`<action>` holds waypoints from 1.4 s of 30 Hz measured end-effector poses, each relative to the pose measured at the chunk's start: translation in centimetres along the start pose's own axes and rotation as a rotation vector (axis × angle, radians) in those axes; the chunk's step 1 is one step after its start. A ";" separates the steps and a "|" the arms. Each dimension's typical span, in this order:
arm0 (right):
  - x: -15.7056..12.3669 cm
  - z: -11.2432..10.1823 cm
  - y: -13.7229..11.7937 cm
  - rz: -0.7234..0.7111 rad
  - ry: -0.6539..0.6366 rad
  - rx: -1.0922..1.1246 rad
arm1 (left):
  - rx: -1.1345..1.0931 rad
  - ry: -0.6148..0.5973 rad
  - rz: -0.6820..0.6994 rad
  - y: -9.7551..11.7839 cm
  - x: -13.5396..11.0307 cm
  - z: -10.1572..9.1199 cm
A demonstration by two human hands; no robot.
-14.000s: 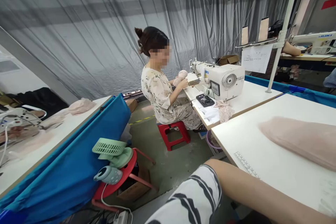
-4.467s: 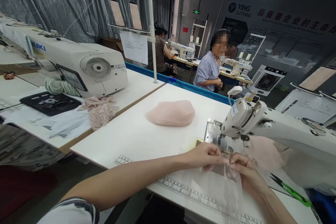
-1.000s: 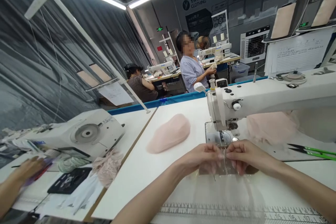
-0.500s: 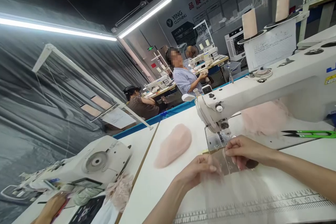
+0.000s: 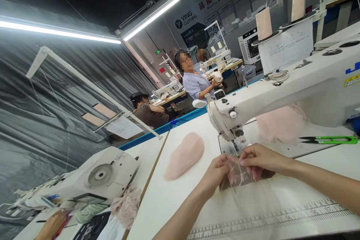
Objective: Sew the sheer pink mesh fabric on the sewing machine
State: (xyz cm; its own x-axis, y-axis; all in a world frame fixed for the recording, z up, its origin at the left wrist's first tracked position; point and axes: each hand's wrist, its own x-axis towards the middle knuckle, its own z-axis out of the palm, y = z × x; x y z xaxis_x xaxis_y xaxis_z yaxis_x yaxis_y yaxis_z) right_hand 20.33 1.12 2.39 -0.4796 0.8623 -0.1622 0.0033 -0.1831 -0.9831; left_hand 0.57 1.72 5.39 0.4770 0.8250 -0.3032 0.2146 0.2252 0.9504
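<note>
Both hands are close together just in front of the needle area of a white sewing machine point(image 5: 239, 114). My left hand point(image 5: 218, 172) pinches the edge of a thin, sheer pale fabric point(image 5: 247, 198). Beside it, my right hand point(image 5: 258, 159) also has thumb and finger closed on that fabric's edge. The see-through cloth hangs from the fingers over the table edge, and its exact outline is hard to make out. Left of the machine lies a pale pink fabric piece point(image 5: 185, 155).
Green-handled thread snips point(image 5: 329, 140) and a heap of pink fabric point(image 5: 281, 122) lie right of the needle. A printed ruler scale point(image 5: 270, 217) runs along the front. Another machine point(image 5: 104, 176) and a co-worker's hand point(image 5: 53, 225) are at left; more people sit or stand behind.
My left hand has moved up and closer to my right hand, drawing the sheer fabric's edge up. My right hand has hardly moved. The view has shifted slightly.
</note>
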 end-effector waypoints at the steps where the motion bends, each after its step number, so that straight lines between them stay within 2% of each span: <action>1: 0.0 0.0 0.1 0.001 0.002 -0.006 | 0.012 0.004 0.003 0.1 0.1 0.1; 8: 0.1 0.2 0.2 0.014 0.027 -0.042 | 0.056 0.025 0.037 0.7 -0.1 0.5; 16: 0.0 0.3 -0.1 0.032 0.076 -0.077 | 0.123 -0.020 0.058 -0.1 0.0 0.5; 21: -0.2 0.4 0.1 -0.037 0.165 -0.160 | 0.343 0.158 0.169 -1.0 0.0 0.2; 24: -0.6 0.6 0.0 -0.076 0.222 -0.275 | 0.433 0.175 0.243 -1.4 0.1 0.3; 30: -1.3 0.9 -0.3 -0.248 0.279 -0.555 | 0.595 0.144 0.305 -1.8 0.6 0.4; 34: -1.7 0.8 -0.4 -0.363 0.290 -0.727 | 0.625 0.205 0.378 -2.4 0.5 0.4; 42: -1.5 0.9 0.1 -0.635 0.306 -0.758 | 0.661 0.288 0.672 -3.7 0.4 0.3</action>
State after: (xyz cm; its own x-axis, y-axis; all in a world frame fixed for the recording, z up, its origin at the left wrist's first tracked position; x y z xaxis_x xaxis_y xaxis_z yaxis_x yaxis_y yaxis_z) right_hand 20.30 -0.65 2.58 -0.3430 0.7986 0.4946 0.4298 0.6016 -0.6733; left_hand 0.25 1.06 1.77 0.4673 0.7896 0.3977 0.4501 -0.5997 0.6617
